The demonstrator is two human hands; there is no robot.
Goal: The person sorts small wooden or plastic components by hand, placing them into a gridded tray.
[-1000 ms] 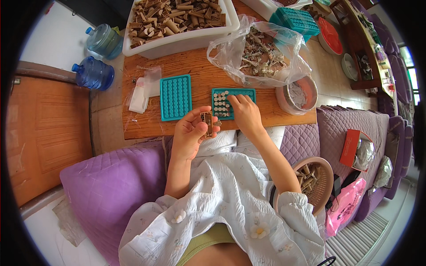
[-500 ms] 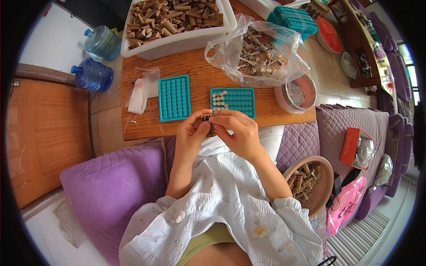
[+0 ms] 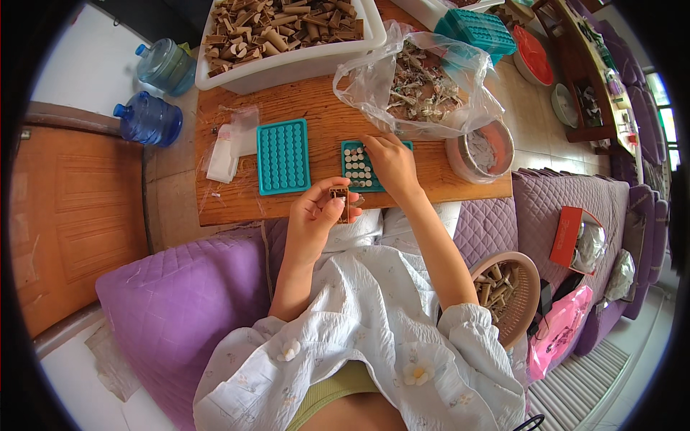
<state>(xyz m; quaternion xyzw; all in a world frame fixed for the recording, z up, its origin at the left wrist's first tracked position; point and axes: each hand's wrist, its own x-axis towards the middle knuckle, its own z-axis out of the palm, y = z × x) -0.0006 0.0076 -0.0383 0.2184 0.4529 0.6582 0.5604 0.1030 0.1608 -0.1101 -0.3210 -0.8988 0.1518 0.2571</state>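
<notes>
My left hand (image 3: pixel 314 218) is closed around a small brown hollow piece (image 3: pixel 344 213), upright at the table's front edge, with the thumb lying across it. My right hand (image 3: pixel 392 167) reaches over a teal tray (image 3: pixel 407 146) of round wells and covers much of its right side. White round discs (image 3: pixel 357 174) sit in the tray's left part. The right fingertips are bent together at the tray's far rows, beside the discs; what they pinch, if anything, is hidden. A second teal tray (image 3: pixel 282 158), its wells showing no discs, lies to the left.
On the wooden table (image 3: pixel 316 97) stand a white bin (image 3: pixel 287 68) of brown half-tube pieces, a clear plastic bag (image 3: pixel 431 86) of scraps and a round tub (image 3: pixel 479 154). White paper slips (image 3: pixel 224 154) lie at left. A pink basket (image 3: pixel 528 302) of brown pieces is by my right arm.
My right hand has left the brown piece in my left hand and moved up and right onto the tray with discs. The left hand keeps its hold, almost in the same place.
</notes>
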